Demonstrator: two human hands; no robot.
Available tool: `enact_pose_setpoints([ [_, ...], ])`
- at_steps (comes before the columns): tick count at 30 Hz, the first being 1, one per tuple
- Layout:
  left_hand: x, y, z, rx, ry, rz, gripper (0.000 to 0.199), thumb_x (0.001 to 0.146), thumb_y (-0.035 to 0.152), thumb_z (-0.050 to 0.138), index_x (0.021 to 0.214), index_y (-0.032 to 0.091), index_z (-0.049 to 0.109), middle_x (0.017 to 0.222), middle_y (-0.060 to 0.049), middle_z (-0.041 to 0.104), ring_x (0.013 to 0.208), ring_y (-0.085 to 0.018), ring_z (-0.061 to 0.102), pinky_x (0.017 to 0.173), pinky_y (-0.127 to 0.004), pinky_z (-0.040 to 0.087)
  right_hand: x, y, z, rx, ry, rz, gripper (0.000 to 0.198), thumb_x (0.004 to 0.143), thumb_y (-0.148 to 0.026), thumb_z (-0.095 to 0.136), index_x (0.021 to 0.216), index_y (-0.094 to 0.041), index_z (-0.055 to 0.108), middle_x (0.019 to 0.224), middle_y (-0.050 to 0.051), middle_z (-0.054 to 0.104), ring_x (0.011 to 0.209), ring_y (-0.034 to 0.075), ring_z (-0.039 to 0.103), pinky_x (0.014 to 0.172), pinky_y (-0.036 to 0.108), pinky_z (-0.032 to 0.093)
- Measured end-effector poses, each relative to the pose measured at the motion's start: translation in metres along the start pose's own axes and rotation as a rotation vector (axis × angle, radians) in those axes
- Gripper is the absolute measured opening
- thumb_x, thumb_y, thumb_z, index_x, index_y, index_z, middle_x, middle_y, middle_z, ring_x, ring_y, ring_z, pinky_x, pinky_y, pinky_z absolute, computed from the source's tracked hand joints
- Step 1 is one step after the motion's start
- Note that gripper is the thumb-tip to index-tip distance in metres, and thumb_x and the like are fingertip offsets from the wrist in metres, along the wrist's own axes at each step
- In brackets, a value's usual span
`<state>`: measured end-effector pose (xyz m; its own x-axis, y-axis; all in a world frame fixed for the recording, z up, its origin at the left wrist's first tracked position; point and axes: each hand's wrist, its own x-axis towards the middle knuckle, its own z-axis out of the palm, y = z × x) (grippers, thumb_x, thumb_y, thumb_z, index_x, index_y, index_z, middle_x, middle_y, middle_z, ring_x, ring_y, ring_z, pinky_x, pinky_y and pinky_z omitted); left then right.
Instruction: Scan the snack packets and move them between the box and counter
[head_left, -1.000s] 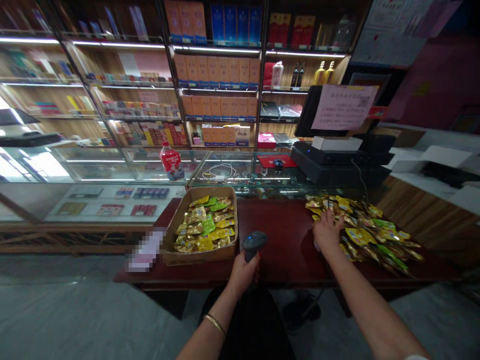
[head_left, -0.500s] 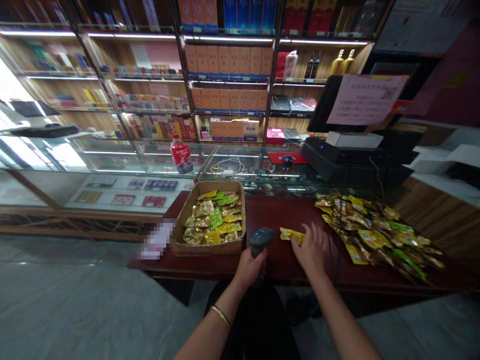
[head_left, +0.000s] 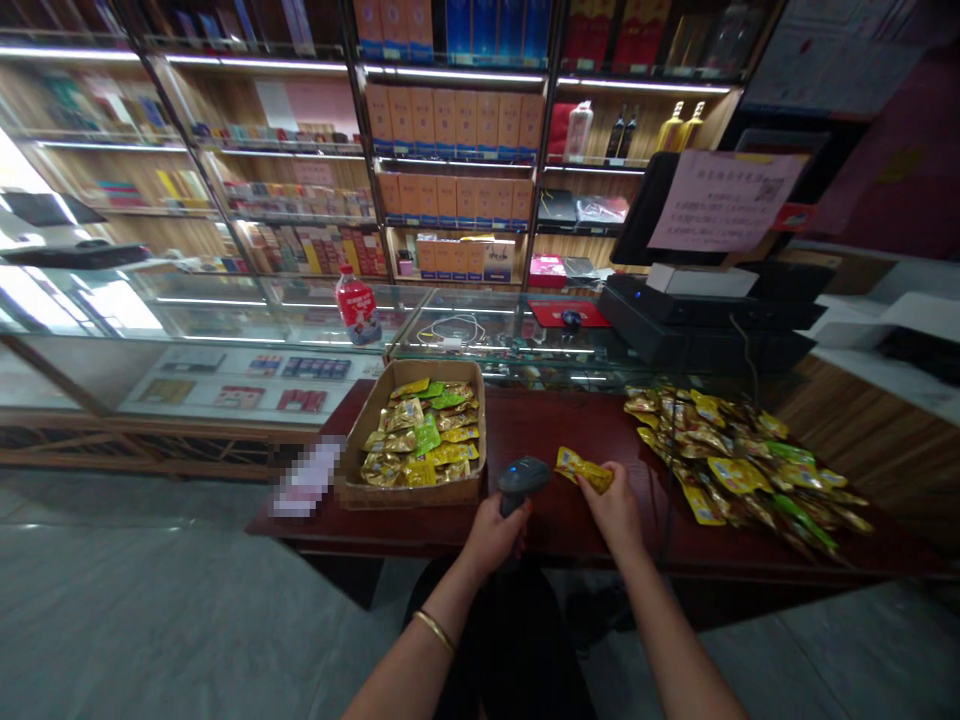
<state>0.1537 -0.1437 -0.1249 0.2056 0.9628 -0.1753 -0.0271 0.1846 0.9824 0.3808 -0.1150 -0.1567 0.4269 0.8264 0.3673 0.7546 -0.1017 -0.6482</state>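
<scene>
My left hand (head_left: 493,533) is wrapped round the handle of a dark barcode scanner (head_left: 523,476), its head above the table. To its right, my right hand (head_left: 616,508) pinches a yellow snack packet (head_left: 581,468) by its right end, thumb and fingers closed on it. Left of the scanner stands an open cardboard box (head_left: 484,440) with yellow, gold and green packets (head_left: 426,437) lying in rows. A loose heap of similar packets (head_left: 739,475) covers the right part of the dark red table (head_left: 525,420).
A thin dark cable (head_left: 673,450) crosses the heap's left part. Behind the table, the glass counter (head_left: 412,340) carries a red bottle (head_left: 358,308), a white cable (head_left: 454,328), a mouse (head_left: 571,318) and a black till with monitor (head_left: 637,220). A blurred-out paper (head_left: 307,478) lies left of the box.
My right hand's spread fingers have closed on the yellow packet, which now tilts slightly. My left hand keeps the scanner in nearly the same place. The whole view has shifted a little.
</scene>
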Motion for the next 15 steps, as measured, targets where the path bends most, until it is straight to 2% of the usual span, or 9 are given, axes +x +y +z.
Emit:
enact_pose_setpoints([
  [4,0.0,-0.003,-0.001,-0.009,-0.018,0.003,0.043,0.076,0.058,0.068,0.081,0.017,0.054,0.055,0.003,0.055,0.038,-0.01,0.049,0.033,-0.019,0.038,0.0,-0.004,0.0,0.038,0.002,0.035,0.054,0.079,-0.064,0.053,0.11,-0.02,0.052,0.097,0.016,0.072,0.081,0.032,0.07,0.064,0.035,0.048],
  [12,0.001,-0.001,-0.001,-0.01,-0.015,-0.009,0.042,0.077,0.057,0.067,0.082,0.018,0.053,0.055,0.003,0.055,0.038,-0.01,0.05,0.033,-0.019,0.038,0.0,-0.008,-0.009,0.162,0.0,0.099,0.055,0.072,-0.067,0.059,0.105,-0.023,0.053,0.082,0.01,0.069,0.072,0.03,0.067,0.062,0.036,0.048],
  [15,0.003,-0.005,0.001,-0.036,-0.01,0.001,0.043,0.077,0.058,0.067,0.083,0.018,0.053,0.055,0.004,0.055,0.038,-0.01,0.049,0.033,-0.019,0.038,0.011,-0.023,-0.018,0.269,0.014,0.097,0.061,0.072,-0.071,0.057,0.107,-0.02,0.052,0.09,0.013,0.07,0.076,0.03,0.068,0.066,0.039,0.052],
])
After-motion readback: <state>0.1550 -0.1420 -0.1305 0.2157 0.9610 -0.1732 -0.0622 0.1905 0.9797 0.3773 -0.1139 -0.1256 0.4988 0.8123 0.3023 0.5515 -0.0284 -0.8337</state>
